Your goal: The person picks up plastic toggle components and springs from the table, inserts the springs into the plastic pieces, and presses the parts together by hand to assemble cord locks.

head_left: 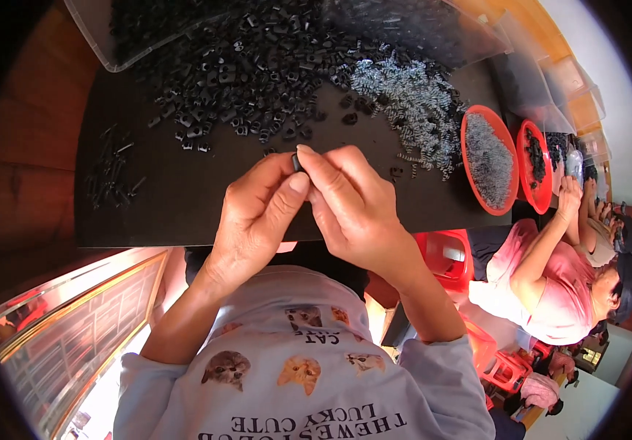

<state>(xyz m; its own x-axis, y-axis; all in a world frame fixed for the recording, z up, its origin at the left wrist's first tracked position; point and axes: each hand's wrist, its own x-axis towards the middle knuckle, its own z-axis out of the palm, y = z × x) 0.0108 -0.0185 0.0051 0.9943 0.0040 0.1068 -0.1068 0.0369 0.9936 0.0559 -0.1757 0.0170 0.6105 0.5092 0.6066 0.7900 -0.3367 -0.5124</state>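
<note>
My left hand [261, 209] and my right hand [353, 194] meet over the front part of the dark table [184, 191]. Between the left thumb and fingers sits a small black plastic part [298, 163], mostly covered. The right thumb and fingertips press against the same part from the other side. Beyond my hands lies a large heap of small black plastic pieces [235, 95]. To its right spreads a pile of small silvery coil springs [419, 103]. Thin black pins [114, 169] lie scattered at the left.
Clear plastic bins [114, 66] stand at the back. On the right, a red bowl [466, 132] holds fine metal pieces, and another red bowl [547, 192] holds black parts. A person in pink [550, 286] works farther right, near red stools [448, 257].
</note>
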